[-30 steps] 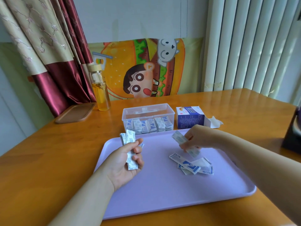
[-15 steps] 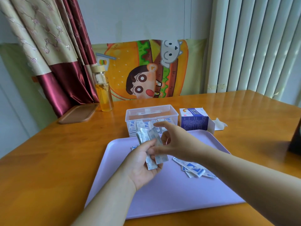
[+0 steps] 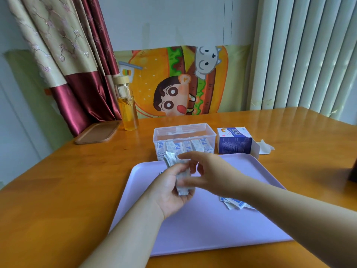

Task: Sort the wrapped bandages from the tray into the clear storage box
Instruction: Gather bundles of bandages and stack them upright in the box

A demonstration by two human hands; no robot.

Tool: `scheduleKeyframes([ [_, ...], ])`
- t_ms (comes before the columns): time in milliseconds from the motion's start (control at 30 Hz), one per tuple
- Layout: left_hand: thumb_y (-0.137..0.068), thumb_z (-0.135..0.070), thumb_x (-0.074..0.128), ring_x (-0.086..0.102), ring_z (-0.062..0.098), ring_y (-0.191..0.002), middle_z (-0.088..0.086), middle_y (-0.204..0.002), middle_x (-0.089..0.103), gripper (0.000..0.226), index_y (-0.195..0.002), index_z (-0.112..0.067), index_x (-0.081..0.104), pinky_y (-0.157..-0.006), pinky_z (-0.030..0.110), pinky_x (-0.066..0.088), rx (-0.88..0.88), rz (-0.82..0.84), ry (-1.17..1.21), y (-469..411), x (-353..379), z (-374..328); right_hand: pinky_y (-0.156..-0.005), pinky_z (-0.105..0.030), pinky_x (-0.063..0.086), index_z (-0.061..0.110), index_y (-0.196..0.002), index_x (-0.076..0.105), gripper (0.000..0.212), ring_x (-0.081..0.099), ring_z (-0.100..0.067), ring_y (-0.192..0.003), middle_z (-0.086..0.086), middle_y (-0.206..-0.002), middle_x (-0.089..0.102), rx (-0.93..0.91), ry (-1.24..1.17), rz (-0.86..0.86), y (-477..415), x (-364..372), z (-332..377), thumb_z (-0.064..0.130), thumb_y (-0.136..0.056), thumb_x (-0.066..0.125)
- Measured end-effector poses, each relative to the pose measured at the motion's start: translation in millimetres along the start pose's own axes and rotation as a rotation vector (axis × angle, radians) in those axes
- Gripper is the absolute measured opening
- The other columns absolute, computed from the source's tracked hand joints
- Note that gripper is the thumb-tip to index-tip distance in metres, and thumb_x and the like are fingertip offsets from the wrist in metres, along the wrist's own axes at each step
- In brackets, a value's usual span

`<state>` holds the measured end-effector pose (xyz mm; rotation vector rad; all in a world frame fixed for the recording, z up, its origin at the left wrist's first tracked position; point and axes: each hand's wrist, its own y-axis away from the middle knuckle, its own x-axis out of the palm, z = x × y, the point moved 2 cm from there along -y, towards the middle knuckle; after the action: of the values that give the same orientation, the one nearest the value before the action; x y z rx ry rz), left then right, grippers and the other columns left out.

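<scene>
Over the far end of the tray (image 3: pixel 212 233), my left hand (image 3: pixel 170 192) clamps a stack of wrapped bandages (image 3: pixel 182 183), right hand (image 3: pixel 212 171) touching it, grip too blurred to tell; best square the edges before lifting to the clear storage box (image 3: pixel 184 132) just beyond.

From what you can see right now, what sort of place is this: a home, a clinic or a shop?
Most likely a room in a home: a wooden table beside a patterned curtain, a cartoon burger picture behind it, and a drink bottle on it.
</scene>
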<state>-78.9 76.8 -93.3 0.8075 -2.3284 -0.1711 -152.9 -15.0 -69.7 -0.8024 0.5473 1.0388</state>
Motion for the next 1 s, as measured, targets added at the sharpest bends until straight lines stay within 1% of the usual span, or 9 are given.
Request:
scheduleKeyframes([
  [67,-0.09,-0.012,0.055,0.053,0.012,-0.062,0.003,-0.071,0.056,0.014,-0.102,-0.012,0.061,-0.047,0.02,0.049,0.003,-0.014,0.029,-2.0,-3.7,-2.0,-0.076,-0.008,0.038,0.032,-0.137,0.039,0.082,0.043,0.008,-0.09,0.014,-0.103,0.043,-0.08,0.12,0.034,4.1,2.6,1.9,0.049,-0.066,0.078],
  [200,-0.09,-0.009,0.05,0.057,0.017,-0.074,0.009,-0.085,0.058,0.032,-0.121,-0.009,0.06,-0.051,0.024,0.053,-0.04,0.05,0.031,-3.3,-8.1,-2.6,-0.098,-0.031,0.042,0.035,-0.145,0.019,0.1,0.036,-0.015,-0.121,0.003,-0.136,0.027,-0.123,0.258,0.08,6.5,8.9,2.7,0.052,-0.065,0.077],
  [267,-0.091,-0.01,0.047,0.056,0.014,-0.067,0.006,-0.077,0.061,0.024,-0.11,-0.01,0.063,-0.048,0.022,0.051,-0.068,0.079,-0.021,-2.7,-8.1,-1.7,-0.101,-0.032,0.041,0.036,-0.147,0.013,0.105,0.037,-0.018,-0.126,0.001,-0.143,0.019,-0.088,0.23,0.12,3.4,9.8,1.9,0.049,-0.066,0.079],
  [400,-0.091,-0.014,0.05,0.051,0.007,-0.052,-0.002,-0.063,0.053,0.013,-0.083,-0.014,0.06,-0.05,0.02,0.044,-0.102,0.114,-0.155,1.3,-5.9,-3.2,-0.099,-0.021,0.033,0.04,-0.148,0.003,0.115,0.036,-0.016,-0.129,0.006,-0.152,0.004,-0.058,0.215,0.184,-2.5,4.9,2.0,0.045,-0.063,0.082],
  [500,-0.092,-0.017,0.053,0.049,0.006,-0.051,-0.003,-0.063,0.048,0.012,-0.081,-0.016,0.058,-0.049,0.019,0.041,-0.112,0.124,-0.204,0.7,-5.7,-5.5,-0.091,-0.016,0.034,0.045,-0.144,0.011,0.11,0.041,-0.014,-0.123,0.013,-0.149,0.002,-0.091,0.255,0.222,-5.6,1.2,4.8,0.043,-0.062,0.083],
  [667,-0.092,-0.019,0.053,0.048,0.007,-0.061,-0.002,-0.067,0.05,0.011,-0.083,-0.015,0.057,-0.052,0.019,0.039,-0.088,0.131,-0.258,-1.3,-6.7,-10.8,-0.075,-0.011,0.04,0.033,-0.132,0.04,0.081,0.052,-0.012,-0.097,0.009,-0.125,0.03,-0.162,0.254,0.22,-10.5,-1.1,10.6,0.037,-0.063,0.084],
  [800,-0.093,-0.013,0.051,0.043,0.014,-0.073,0.006,-0.078,0.049,0.008,-0.096,-0.011,0.059,-0.059,0.023,0.04,-0.024,0.129,-0.29,-4.0,-2.8,-15.0,-0.079,-0.02,0.047,0.032,-0.133,0.036,0.086,0.053,-0.013,-0.095,0.012,-0.124,0.028,-0.183,0.277,0.211,-11.4,0.4,12.9,0.041,-0.062,0.084],
  [900,-0.093,-0.01,0.049,0.044,0.015,-0.071,0.008,-0.078,0.051,0.01,-0.094,-0.012,0.06,-0.057,0.023,0.04,0.031,0.137,-0.33,-4.3,1.7,-20.5,-0.08,-0.025,0.049,0.032,-0.131,0.037,0.082,0.054,-0.015,-0.095,0.011,-0.12,0.028,-0.182,0.311,0.189,-16.7,-1.2,12.8,0.041,-0.063,0.082],
  [1000,-0.094,-0.013,0.05,0.053,0.015,-0.072,0.007,-0.08,0.058,0.013,-0.091,-0.014,0.063,-0.054,0.022,0.044,0.061,0.134,-0.391,-7.0,4.6,-29.5,-0.081,-0.022,0.048,0.032,-0.129,0.039,0.078,0.055,-0.017,-0.099,0.007,-0.126,0.029,-0.213,0.334,0.147,-27.0,-8.2,13.4,0.043,-0.064,0.081],
])
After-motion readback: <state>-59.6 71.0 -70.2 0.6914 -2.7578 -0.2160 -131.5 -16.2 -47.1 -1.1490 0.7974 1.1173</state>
